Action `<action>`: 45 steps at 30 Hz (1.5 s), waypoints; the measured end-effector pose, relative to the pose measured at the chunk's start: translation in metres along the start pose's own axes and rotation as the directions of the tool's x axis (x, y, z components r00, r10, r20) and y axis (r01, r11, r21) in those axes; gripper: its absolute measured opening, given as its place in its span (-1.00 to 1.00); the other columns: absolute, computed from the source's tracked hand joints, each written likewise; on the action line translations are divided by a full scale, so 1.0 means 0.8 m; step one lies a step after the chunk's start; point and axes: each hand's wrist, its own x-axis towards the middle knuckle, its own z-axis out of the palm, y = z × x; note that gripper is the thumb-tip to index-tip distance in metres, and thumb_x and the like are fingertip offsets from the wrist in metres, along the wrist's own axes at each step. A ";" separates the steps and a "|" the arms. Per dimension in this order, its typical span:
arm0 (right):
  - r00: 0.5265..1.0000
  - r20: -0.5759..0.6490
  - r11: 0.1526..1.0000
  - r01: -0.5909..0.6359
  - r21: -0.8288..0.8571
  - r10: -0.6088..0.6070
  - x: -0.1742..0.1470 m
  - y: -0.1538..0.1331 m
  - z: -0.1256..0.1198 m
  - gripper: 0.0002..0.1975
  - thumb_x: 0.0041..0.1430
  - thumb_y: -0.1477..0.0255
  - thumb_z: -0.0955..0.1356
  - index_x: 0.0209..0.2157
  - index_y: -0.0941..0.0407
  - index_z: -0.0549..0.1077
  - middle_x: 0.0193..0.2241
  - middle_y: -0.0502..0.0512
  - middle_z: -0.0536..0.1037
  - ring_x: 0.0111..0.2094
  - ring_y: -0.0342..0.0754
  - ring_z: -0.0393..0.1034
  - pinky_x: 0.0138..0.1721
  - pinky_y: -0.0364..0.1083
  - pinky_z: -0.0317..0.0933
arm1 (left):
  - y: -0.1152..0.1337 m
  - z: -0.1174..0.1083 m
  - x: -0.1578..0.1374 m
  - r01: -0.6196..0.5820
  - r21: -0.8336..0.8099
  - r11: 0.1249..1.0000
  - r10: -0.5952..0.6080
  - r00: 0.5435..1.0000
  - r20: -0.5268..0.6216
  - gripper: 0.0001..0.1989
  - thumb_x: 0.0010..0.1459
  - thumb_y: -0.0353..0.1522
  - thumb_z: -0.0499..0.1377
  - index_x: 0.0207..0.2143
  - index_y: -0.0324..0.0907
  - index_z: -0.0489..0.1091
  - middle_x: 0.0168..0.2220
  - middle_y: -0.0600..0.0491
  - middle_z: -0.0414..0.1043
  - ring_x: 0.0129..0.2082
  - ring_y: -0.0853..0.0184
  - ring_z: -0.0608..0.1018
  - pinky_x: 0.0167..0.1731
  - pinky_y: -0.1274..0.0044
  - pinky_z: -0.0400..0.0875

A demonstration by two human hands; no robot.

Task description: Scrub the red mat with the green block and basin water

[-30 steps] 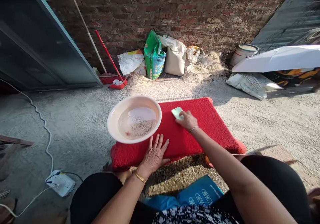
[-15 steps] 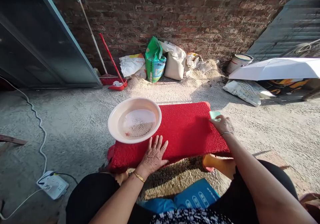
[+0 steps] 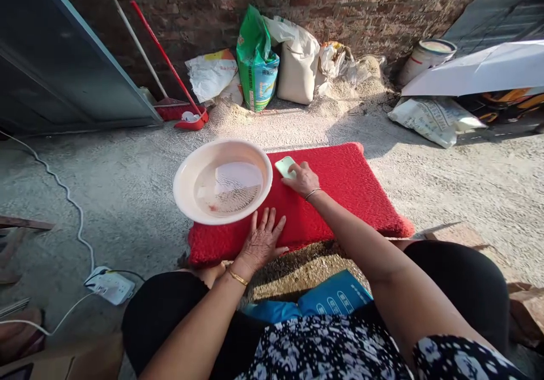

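A fuzzy red cloth (image 3: 348, 184) covers a low bench in front of my knees. On its left end stands a white plastic basin (image 3: 186, 190) with water in it, a small reddish bit at the bottom. My left hand (image 3: 261, 244) lies flat on the cloth's near edge, fingers spread, fingertips close under the basin's rim. Just right of the basin, my right hand (image 3: 304, 179) grips a pale green flat-backed scrubbing brush (image 3: 283, 166) against the cloth. The underside of the brush is hidden.
Sacks of sand, one green (image 3: 258, 63) and one white (image 3: 297, 68), lean on the brick wall. A red dustpan (image 3: 192, 120) stands left of them. A power strip (image 3: 111, 285) with cords lies at my left. A blue bag (image 3: 335, 295) is between my knees.
My right hand has swept the brush leftward across the cloth, from its right edge to beside the basin. My left hand stays in place on the cloth. The view has tilted down.
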 end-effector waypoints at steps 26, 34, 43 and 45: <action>0.999 -0.042 0.991 0.016 0.131 -0.010 0.040 -0.028 0.007 -0.63 0.00 0.07 0.37 -0.19 -0.03 0.47 -0.21 0.04 0.35 -0.30 -0.11 0.34 -0.27 -0.14 0.19 | -0.005 0.032 -0.009 -0.001 0.005 1.000 0.001 0.997 -0.083 -0.05 0.02 0.16 0.05 0.32 -0.10 -0.16 0.34 -0.26 -0.23 0.32 -0.08 -0.09 0.19 0.00 -0.12; 0.999 0.010 0.999 -0.050 0.005 0.050 0.075 -0.004 0.004 -0.60 -0.03 0.08 0.39 -0.16 -0.04 0.46 -0.15 0.10 0.34 -0.24 -0.02 0.36 -0.21 -0.07 0.19 | -0.001 0.022 -0.010 0.012 0.057 0.998 -0.006 0.994 -0.108 -0.09 0.04 0.13 0.06 0.31 -0.10 -0.14 0.33 -0.23 -0.18 0.32 -0.05 -0.07 0.20 0.03 -0.12; 0.859 -0.149 0.869 -0.495 0.000 0.489 0.081 0.193 -0.108 -0.54 -0.02 0.14 0.38 -0.11 0.08 0.45 -0.08 0.29 0.33 -0.11 0.18 0.33 -0.11 0.12 0.18 | 0.002 0.014 -0.008 0.023 0.070 0.997 -0.015 0.994 -0.107 -0.09 0.03 0.11 0.09 0.31 -0.08 -0.14 0.33 -0.22 -0.13 0.31 -0.04 -0.05 0.21 0.07 -0.12; 0.810 -0.200 0.825 -0.565 -0.011 0.552 0.076 0.215 -0.124 -0.55 -0.03 0.16 0.40 -0.11 0.08 0.45 -0.09 0.31 0.34 -0.10 0.21 0.33 -0.10 0.14 0.18 | 0.001 0.015 -0.008 0.018 0.064 0.998 -0.011 0.993 -0.114 -0.09 0.04 0.11 0.09 0.31 -0.08 -0.14 0.32 -0.21 -0.12 0.31 -0.03 -0.05 0.21 0.07 -0.12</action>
